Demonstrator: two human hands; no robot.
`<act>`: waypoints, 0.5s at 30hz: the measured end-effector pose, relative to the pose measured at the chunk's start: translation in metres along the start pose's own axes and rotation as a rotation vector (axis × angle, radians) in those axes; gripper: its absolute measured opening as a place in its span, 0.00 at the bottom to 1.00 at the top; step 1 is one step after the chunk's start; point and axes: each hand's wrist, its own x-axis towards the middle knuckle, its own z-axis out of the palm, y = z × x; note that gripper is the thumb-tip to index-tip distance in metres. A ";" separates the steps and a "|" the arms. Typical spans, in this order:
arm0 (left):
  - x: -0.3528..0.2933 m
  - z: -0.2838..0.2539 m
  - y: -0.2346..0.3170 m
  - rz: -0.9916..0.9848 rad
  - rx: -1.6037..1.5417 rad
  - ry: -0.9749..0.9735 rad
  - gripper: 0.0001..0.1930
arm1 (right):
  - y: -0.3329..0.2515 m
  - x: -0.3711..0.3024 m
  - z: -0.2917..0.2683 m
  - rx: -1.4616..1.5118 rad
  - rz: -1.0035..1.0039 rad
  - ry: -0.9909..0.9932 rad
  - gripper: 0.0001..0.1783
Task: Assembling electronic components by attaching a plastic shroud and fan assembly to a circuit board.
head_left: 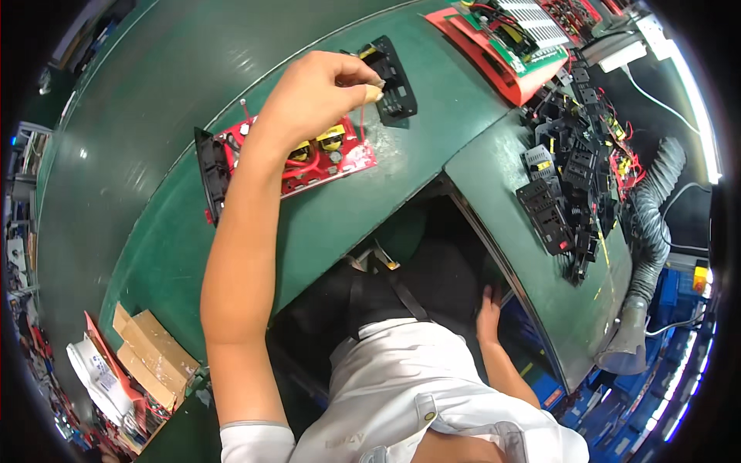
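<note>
My left hand [316,96] reaches over the green work table, thumb and forefinger pinched together just above a black plastic socket panel [397,85]. Whatever lies between the fingertips is too small to make out. Below that wrist is a red circuit board [324,174] carrying yellow-wrapped coils and red wires, partly covered by my forearm. A black end panel [211,170] stands along the board's left side. My right hand [488,312] is low beside my lap, near the table's inner edge, its visible fingers stretched out with nothing seen in them.
Black plastic panels [546,216] lie heaped on the right table section. At the back, a green circuit board [532,54] rests on red sheets. A flexible grey duct [652,208] runs down the right side. Lower left stands an open cardboard box [158,355].
</note>
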 end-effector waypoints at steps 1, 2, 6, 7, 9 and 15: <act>-0.001 0.000 -0.002 -0.002 0.026 0.002 0.14 | 0.005 0.001 -0.003 0.126 0.407 -0.103 0.32; -0.001 0.000 -0.007 -0.013 -0.006 0.000 0.14 | 0.011 0.003 -0.003 0.262 0.811 -0.203 0.36; 0.002 0.006 -0.012 -0.032 -0.075 0.006 0.14 | 0.088 0.004 0.004 0.122 1.004 -0.401 0.40; 0.003 0.007 -0.010 -0.024 -0.058 -0.004 0.14 | 0.098 0.004 0.005 0.172 0.981 -0.506 0.37; 0.003 0.007 -0.011 -0.031 -0.055 -0.014 0.14 | 0.103 0.008 0.007 0.220 0.957 -0.614 0.35; -0.001 0.005 -0.016 -0.055 -0.031 -0.018 0.13 | 0.140 0.037 0.029 0.198 1.029 -0.607 0.26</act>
